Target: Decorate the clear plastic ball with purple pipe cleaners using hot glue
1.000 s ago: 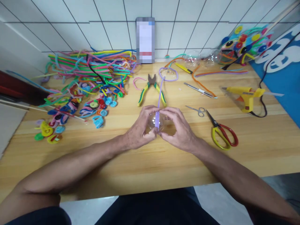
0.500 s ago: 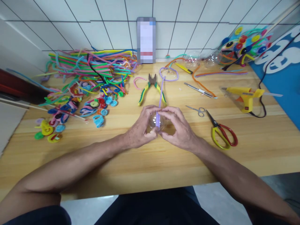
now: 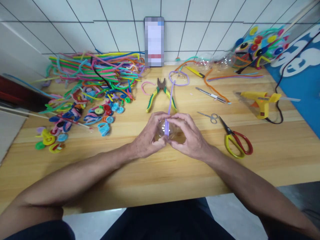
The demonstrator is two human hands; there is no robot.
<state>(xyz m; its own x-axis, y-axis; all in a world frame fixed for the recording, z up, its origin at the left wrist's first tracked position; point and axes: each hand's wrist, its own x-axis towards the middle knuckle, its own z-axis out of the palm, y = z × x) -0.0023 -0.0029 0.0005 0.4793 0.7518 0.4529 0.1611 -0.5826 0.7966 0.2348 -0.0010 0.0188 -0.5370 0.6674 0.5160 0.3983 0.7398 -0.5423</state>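
A white, dark-jointed tiled wall (image 3: 205,33) is rising at the back. A pale, wood-grained bench (image 3: 155,180) is taking up most of the view. A multicoloured heap of fuzzy stems (image 3: 100,71) is sprawling at left, against the wall. A yellow plastic glue gun (image 3: 262,100) is lying far right, black cord trailing. The left hand (image 3: 150,135) and right hand (image 3: 191,135) are meeting mid-bench. A dark rectangular phone (image 3: 154,41) is standing against the wall (screen pixelated, unreadable). Red-and-yellow-handled scissors (image 3: 230,132) are lying right of the right hand. Green-and-yellow-handled pliers (image 3: 161,86) are resting just beyond the hands, handles spread. A clear, round, plastic-looking ball (image 3: 162,131) is sitting between the hands; the fingers of both are gripping it, thumbs on the near side. A purple fuzzy strip (image 3: 166,128) is crossing the ball, its tail reaching away to a purple oval loop (image 3: 189,79). Small silver scissors (image 3: 213,118) are lying near the larger pair.
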